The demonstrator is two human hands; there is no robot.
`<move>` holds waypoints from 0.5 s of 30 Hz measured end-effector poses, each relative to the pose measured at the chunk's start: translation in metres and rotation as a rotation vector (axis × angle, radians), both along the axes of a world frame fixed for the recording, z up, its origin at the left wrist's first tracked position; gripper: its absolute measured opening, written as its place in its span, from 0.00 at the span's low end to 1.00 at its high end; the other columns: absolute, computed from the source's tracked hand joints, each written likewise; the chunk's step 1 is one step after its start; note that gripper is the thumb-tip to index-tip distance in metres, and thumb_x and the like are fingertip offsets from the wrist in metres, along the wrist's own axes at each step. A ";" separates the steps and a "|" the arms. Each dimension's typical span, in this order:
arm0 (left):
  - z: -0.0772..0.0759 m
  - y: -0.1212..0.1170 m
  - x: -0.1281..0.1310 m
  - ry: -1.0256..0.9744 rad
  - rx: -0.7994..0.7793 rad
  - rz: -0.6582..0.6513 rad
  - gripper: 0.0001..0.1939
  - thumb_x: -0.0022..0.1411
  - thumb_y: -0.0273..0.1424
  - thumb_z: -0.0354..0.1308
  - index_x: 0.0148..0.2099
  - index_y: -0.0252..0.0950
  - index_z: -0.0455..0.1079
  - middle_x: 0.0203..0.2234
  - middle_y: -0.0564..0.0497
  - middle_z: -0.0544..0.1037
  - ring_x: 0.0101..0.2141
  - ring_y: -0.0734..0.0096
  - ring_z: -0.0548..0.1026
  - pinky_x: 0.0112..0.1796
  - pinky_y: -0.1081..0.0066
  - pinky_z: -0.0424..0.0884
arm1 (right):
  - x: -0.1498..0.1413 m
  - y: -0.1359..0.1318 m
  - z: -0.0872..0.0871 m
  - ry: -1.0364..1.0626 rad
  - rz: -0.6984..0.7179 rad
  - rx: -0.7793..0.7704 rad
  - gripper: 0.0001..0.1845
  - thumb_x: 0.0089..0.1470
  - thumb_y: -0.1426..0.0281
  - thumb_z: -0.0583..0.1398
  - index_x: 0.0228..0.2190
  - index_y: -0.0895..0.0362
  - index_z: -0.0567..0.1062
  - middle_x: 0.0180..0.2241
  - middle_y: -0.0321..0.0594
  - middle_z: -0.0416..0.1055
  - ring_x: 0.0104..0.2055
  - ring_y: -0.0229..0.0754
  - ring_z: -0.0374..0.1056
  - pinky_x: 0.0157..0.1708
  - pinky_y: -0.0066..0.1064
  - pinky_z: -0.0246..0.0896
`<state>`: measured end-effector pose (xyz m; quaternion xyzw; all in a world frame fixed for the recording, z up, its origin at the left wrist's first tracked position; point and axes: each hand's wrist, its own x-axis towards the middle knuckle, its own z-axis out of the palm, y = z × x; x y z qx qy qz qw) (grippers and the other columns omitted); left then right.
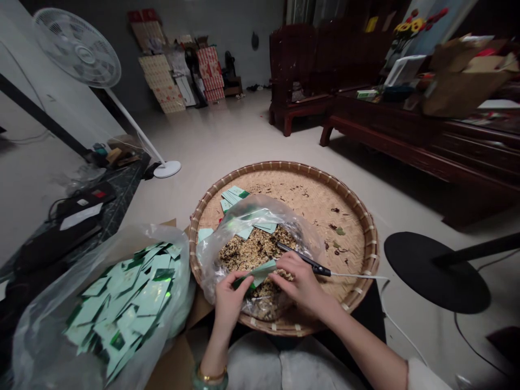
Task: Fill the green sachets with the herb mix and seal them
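Observation:
My left hand (231, 297) pinches one end of a small light-green packet (262, 271). At the packet's other end, my right hand (298, 279) is closed with fingertips on it. Beside the right hand's knuckles is a slim black clamp-like tool (298, 254) with a white cord; whether that hand also grips it I cannot tell. Below both hands, an open clear plastic bag (266, 206) holds a loose dried mix (254, 246) of pale and dark bits. Several green packets (234, 196) lie at its far left side. All this rests on a round woven bamboo tray (368, 238).
At left, a big plastic bag (179, 244) bulges with green packets (130, 292). Dried scraps (335, 227) dot the tray's right side. A white standing fan (166, 169), a black round base (436, 271) and a dark wooden table (377, 130) surround it. The cord (359, 276) crosses the tray's rim.

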<state>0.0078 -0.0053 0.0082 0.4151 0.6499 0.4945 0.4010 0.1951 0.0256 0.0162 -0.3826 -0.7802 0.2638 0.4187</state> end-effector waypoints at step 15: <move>-0.005 -0.008 0.006 -0.510 -0.142 -0.289 0.25 0.54 0.45 0.59 0.49 0.34 0.73 0.47 0.41 0.77 0.47 0.55 0.74 0.46 0.59 0.71 | -0.008 -0.006 0.005 0.511 0.329 -1.054 0.28 0.46 0.49 0.61 0.37 0.60 0.76 0.32 0.42 0.73 0.33 0.41 0.68 0.32 0.33 0.68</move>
